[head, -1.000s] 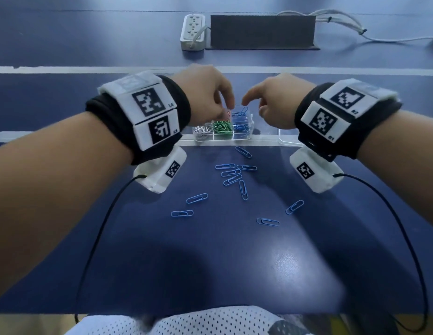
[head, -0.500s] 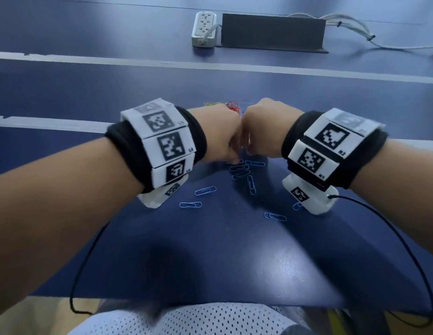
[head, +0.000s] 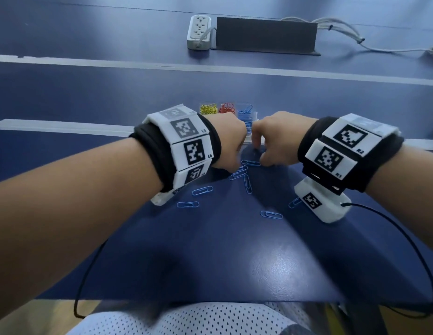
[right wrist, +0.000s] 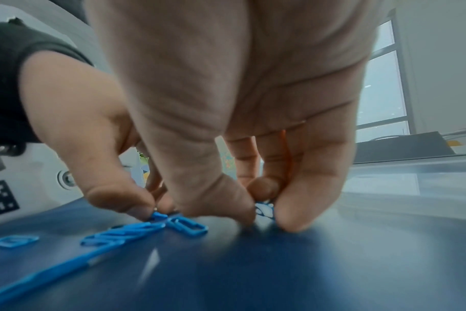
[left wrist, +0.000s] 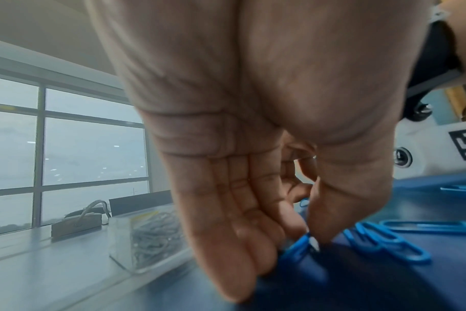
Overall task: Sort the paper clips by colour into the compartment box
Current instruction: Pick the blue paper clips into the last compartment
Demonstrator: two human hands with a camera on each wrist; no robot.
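Several loose blue paper clips (head: pixel 202 190) lie on the dark blue table (head: pixel 235 262). Behind them stands the clear compartment box (head: pixel 255 117), with yellow clips (head: pixel 207 109), red clips (head: pixel 227 108) and blue clips (head: pixel 244 112) in separate cells; the left wrist view shows a cell of silver clips (left wrist: pixel 152 237). My left hand (head: pixel 231 146) is down on the table just in front of the box, its thumb and fingers pinching a blue clip (left wrist: pixel 302 244). Close beside it, my right hand (head: pixel 276 141) pinches another blue clip (right wrist: pixel 265 210) between thumb and fingertip.
A white power strip (head: pixel 199 32), a dark flat panel (head: pixel 266 36) and white cables (head: pixel 343 32) lie at the far side. A clear tray (right wrist: pixel 412 185) sits right of the box. The table's front edge (head: pixel 210 299) is near my lap.
Both hands have dropped from above the box's blue cell towards me, down onto the loose blue clips, and each has pinched one. The head view has tilted and shifted.
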